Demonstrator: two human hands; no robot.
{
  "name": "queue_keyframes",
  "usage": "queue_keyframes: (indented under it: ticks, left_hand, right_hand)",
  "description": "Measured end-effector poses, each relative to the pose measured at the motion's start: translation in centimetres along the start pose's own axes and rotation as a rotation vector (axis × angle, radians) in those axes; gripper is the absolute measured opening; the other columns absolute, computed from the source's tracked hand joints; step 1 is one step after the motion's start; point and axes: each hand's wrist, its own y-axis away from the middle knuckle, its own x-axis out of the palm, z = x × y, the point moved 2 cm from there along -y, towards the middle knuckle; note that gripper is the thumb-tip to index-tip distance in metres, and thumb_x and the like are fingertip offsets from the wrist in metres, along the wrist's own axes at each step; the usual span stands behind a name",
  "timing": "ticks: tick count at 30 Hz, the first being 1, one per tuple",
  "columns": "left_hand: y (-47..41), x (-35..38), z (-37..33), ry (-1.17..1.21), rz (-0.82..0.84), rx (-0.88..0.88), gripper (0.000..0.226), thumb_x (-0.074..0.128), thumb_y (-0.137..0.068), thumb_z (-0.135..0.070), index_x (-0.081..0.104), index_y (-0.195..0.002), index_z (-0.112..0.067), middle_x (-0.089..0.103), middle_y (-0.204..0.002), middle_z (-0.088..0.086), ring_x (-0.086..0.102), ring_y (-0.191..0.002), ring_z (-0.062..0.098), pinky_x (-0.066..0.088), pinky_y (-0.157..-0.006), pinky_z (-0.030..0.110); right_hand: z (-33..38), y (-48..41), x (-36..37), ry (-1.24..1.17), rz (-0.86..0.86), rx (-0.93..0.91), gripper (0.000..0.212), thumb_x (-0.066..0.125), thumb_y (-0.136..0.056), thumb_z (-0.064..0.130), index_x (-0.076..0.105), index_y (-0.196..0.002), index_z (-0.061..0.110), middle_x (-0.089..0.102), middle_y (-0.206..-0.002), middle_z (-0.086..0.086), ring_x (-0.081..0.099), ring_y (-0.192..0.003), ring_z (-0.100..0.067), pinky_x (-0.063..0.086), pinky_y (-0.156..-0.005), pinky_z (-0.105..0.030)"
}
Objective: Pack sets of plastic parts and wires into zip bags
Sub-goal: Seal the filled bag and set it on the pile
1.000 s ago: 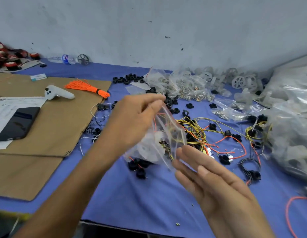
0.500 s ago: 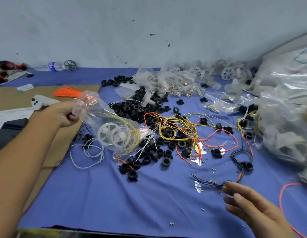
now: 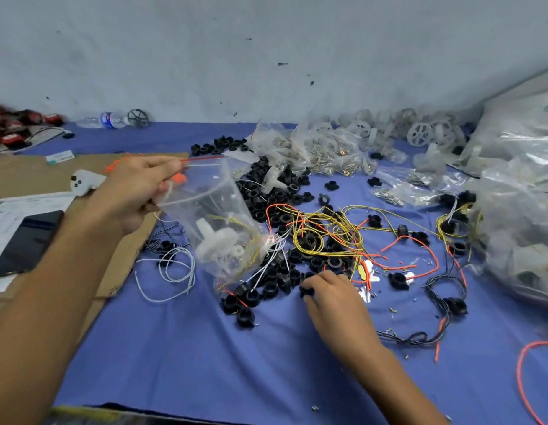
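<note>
Open along the near strip of the blue surface (image 3: 205, 363), front and centre. Crowded farther in by the heap of black plastic parts (image 3: 275, 194) and tangled wires (image 3: 328, 231). Hemmed on the right by bulging clear bags (image 3: 518, 228), on the left by cardboard (image 3: 27, 173).

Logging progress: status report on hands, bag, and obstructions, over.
Left hand grips zip bag by its mouth. Right hand pinches black part. Tangled wires lie close beside it.

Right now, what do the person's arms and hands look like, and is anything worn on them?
Both are bare. The left hand and right hand wear no gloves, and no rings show. The left forearm and right forearm carry no sleeves, watch or bands as far as the picture shows.
</note>
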Motion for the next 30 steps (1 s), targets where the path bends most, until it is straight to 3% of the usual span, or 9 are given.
queue_keyframes:
  ticks: [4,9,13,16,18,21,24,28,30]
  left_hand:
    - [4.9,3.2,-2.1,-0.136,0.060,0.207,0.017,0.060,-0.098,-0.022,0.076,-0.103,-0.022,0.054,-0.073,0.014,0.031,-0.035,0.005,0.025,-0.037,0.012]
    - [10.3,7.0,-3.1,-0.337,0.080,0.432,0.017,0.059,-0.098,-0.022,0.075,-0.101,-0.027,0.047,-0.046,-0.014,0.038,-0.043,0.001,0.035,-0.046,0.016]
    - [13.4,9.2,-2.4,-0.438,0.088,0.489,0.026,0.052,-0.098,-0.040,0.071,-0.113,-0.033,0.049,-0.049,-0.016,0.044,-0.046,-0.001,0.033,-0.052,0.016]
    - [14.9,10.4,-2.5,-0.541,0.068,0.542,0.035,0.044,-0.094,-0.046,0.067,-0.119,-0.038,0.059,-0.063,-0.026,0.055,-0.059,0.001,0.039,-0.059,0.018]
    - [15.8,11.0,-2.3,-0.575,0.070,0.548,0.038,0.042,-0.093,-0.048,0.064,-0.122,-0.044,0.071,-0.081,-0.021,0.066,-0.075,0.010,0.051,-0.074,0.031]
    - [16.4,11.1,-1.8,-0.583,0.043,0.571,0.038,0.043,-0.091,-0.045,0.062,-0.124,-0.049,0.076,-0.088,-0.007,0.069,-0.083,0.022,0.053,-0.078,0.041]
    - [16.3,10.9,-1.7,-0.594,0.035,0.557,0.030,0.048,-0.099,-0.044,0.060,-0.123,-0.056,0.074,-0.081,-0.006,0.065,-0.077,0.020,0.051,-0.073,0.040]
    - [15.8,10.0,-1.9,-0.541,0.068,0.488,0.040,0.037,-0.086,-0.058,0.064,-0.116,-0.054,0.059,-0.054,-0.018,0.055,-0.055,0.006,0.041,-0.056,0.018]
    - [15.4,9.3,-2.5,-0.465,0.043,0.466,0.036,0.040,-0.083,-0.057,0.066,-0.109,-0.055,0.054,-0.048,-0.017,0.051,-0.048,0.000,0.036,-0.050,0.010]
  right_hand:
    - [-0.5,0.1,-1.0,-0.091,0.007,0.032,0.008,0.056,-0.096,0.023,0.063,-0.099,0.018,0.053,-0.102,0.004,0.050,-0.098,-0.022,0.037,-0.080,-0.029]
    - [0.7,1.1,-8.7,-0.565,-0.337,0.133,0.013,0.066,-0.091,0.017,0.065,-0.093,0.030,0.064,-0.091,0.011,0.063,-0.081,-0.008,0.045,-0.068,-0.015]
    - [4.9,2.4,-14.7,-0.667,-0.469,-0.129,0.009,0.059,-0.094,0.032,0.064,-0.101,0.034,0.068,-0.105,0.012,0.066,-0.090,-0.008,0.047,-0.073,-0.011]
    - [7.5,0.8,-14.2,-0.233,-0.154,-0.298,0.013,0.049,-0.092,0.034,0.060,-0.099,0.032,0.061,-0.103,0.017,0.059,-0.093,-0.004,0.044,-0.076,-0.021]
    - [8.6,-1.5,-11.7,0.082,0.109,-0.331,0.018,0.047,-0.093,0.022,0.060,-0.106,0.023,0.059,-0.109,0.003,0.058,-0.100,-0.021,0.037,-0.070,-0.031]
    - [9.3,-4.4,-8.3,0.125,0.368,-0.280,0.032,0.046,-0.096,0.005,0.056,-0.126,0.001,0.056,-0.128,-0.020,0.054,-0.116,-0.033,0.040,-0.087,-0.039]
    - [9.9,-6.1,-6.8,0.203,0.431,-0.392,0.040,0.057,-0.094,0.014,0.055,-0.132,0.003,0.056,-0.133,-0.018,0.052,-0.124,-0.033,0.040,-0.103,-0.046]
    - [11.0,-7.2,-7.1,0.544,0.511,-0.541,0.042,0.055,-0.095,0.025,0.051,-0.135,0.012,0.050,-0.140,-0.008,0.044,-0.131,-0.027,0.039,-0.106,-0.043]
    - [10.7,-6.6,-9.0,0.392,0.439,-0.583,0.033,0.053,-0.093,0.016,0.053,-0.126,0.009,0.054,-0.128,-0.012,0.049,-0.122,-0.030,0.047,-0.098,-0.047]
